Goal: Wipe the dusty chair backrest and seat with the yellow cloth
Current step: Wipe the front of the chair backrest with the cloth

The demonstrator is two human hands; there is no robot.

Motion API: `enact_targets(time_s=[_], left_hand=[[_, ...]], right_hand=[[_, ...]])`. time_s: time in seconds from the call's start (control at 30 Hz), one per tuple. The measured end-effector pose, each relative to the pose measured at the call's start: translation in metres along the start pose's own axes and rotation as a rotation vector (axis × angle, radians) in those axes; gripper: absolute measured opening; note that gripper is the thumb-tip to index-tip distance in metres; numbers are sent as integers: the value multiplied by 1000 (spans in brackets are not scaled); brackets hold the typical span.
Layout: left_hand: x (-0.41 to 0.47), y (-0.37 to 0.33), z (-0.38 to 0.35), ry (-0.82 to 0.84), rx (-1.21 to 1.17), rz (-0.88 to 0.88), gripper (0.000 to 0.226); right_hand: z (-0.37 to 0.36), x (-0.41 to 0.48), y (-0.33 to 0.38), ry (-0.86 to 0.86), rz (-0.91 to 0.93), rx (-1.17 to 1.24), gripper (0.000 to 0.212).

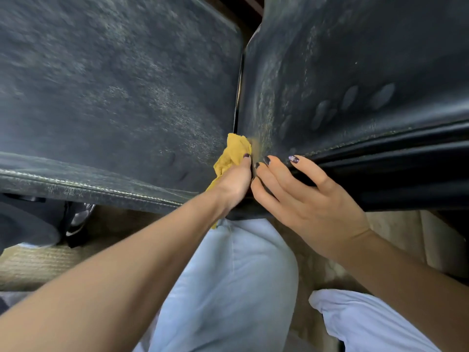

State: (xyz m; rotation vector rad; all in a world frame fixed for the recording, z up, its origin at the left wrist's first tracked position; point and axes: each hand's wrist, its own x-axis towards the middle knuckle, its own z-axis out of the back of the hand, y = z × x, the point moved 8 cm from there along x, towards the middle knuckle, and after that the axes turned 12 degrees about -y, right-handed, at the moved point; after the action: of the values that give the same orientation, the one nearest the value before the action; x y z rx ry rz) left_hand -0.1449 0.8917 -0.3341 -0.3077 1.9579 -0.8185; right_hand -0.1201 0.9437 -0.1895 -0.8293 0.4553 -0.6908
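Two dusty dark leather chair surfaces fill the view, one on the left (114, 97) and one on the right (355, 72), with a narrow gap (238, 92) between them. My left hand (233, 184) grips the yellow cloth (234, 153) and presses it into the near end of that gap. Just to its right, my right hand (299, 196) rests with straight, spread fingers on the front edge of the right surface, holding nothing. Pale dust and finger marks show on both surfaces.
My legs in light blue trousers (228, 288) stand close against the chairs' front edge. A dark shoe and dark fabric (50, 219) lie under the left chair. Beige floor (38, 265) shows at lower left and right.
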Motion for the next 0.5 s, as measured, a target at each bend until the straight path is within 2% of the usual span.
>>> enact_targets(time_s=[0.1,0.17,0.23,0.33,0.4,0.5], left_hand=[[-13,14,5,-21,40,-47,60],[-23,19,7,-27,-30,-35,59],[-34,19,6,-28,-162,-6,41],[-46,21,6,28,-226,-10,30],[-48,18,11,32,-107,-106,26],[-45,4,25,-19,78,-253,37]], right_hand=[[0,-1,1,9,5,-62,33],[0,-1,0,3,3,-80,31],[0,0,0,-2,-1,-88,29],[0,0,0,-4,0,-92,27],[1,0,0,-6,-5,-95,28],[1,0,0,9,-5,-99,28]])
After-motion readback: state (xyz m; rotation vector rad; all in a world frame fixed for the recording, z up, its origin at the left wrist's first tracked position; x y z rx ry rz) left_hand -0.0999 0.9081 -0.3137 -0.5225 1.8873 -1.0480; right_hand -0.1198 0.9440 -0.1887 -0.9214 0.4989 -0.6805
